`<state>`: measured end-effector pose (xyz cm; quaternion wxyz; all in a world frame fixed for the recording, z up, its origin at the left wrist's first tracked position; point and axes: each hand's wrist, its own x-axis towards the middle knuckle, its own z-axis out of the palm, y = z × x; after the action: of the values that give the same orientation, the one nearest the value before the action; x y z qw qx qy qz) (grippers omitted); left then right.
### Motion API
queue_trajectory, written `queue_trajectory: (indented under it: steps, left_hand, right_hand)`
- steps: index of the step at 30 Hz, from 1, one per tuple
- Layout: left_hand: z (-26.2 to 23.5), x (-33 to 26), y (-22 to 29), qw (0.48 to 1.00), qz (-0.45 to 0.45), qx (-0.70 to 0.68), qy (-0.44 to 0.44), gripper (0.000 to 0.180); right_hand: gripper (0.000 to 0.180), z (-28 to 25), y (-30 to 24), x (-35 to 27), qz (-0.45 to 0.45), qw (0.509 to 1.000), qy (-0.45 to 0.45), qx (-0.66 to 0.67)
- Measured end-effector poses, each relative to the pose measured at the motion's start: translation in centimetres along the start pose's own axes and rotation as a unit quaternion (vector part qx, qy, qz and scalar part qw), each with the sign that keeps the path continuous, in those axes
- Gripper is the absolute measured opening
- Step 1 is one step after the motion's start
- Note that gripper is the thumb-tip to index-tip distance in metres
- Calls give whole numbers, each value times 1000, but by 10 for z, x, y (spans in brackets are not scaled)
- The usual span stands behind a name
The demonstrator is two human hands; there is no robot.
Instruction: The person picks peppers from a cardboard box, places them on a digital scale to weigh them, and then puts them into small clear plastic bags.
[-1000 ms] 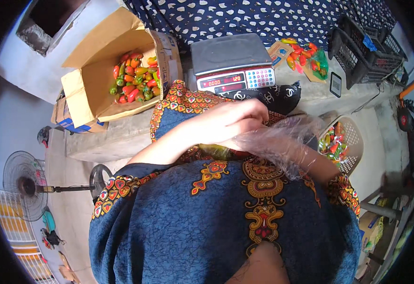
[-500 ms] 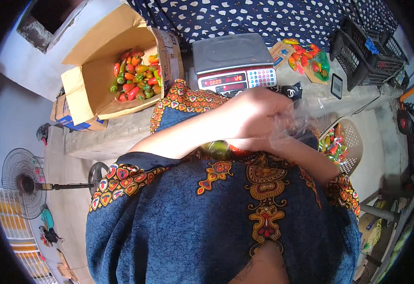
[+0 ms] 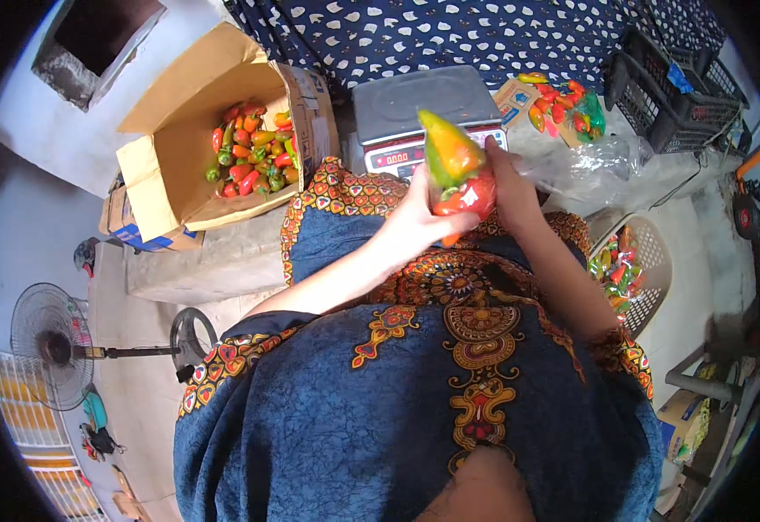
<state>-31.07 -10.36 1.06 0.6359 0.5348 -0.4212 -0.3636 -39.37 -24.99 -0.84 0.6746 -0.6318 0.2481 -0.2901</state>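
Together, both hands (image 3: 463,209) around glossy, tapered peppers (image 3: 454,170).

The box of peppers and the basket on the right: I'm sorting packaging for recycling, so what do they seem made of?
The box of peppers looks like brown corrugated cardboard: matte, with folded, creased flaps. The basket seems to be moulded plastic, beige and slightly glossy, with a regular lattice of holes in its wall.

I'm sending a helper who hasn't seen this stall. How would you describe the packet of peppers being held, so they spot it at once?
Start at the grey weighing scale on the ledge. Just in front of it, the left hand and right hand hold up a clear bag of peppers. Unlike the loose peppers in the cardboard box, it is a tight bundle, green-yellow on top, red below.
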Motion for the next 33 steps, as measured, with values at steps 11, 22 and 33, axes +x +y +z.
queue_trajectory:
  steps: [11, 22, 33]
  left_hand:
    - [-29, 17, 20, 626, 430, 648, -57, 61]
    - [4, -6, -24, 998, -34, -41, -30, 73]
    - [-15, -1, -18, 879, 237, 385, 151, 44]
  right_hand:
    - [48, -27, 9, 14, -26, 867, -188, -462]
    - [50, -28, 49, 11, -46, 995, 70, -59]
    - [46, -33, 33, 7, 95, 986, -15, 134]
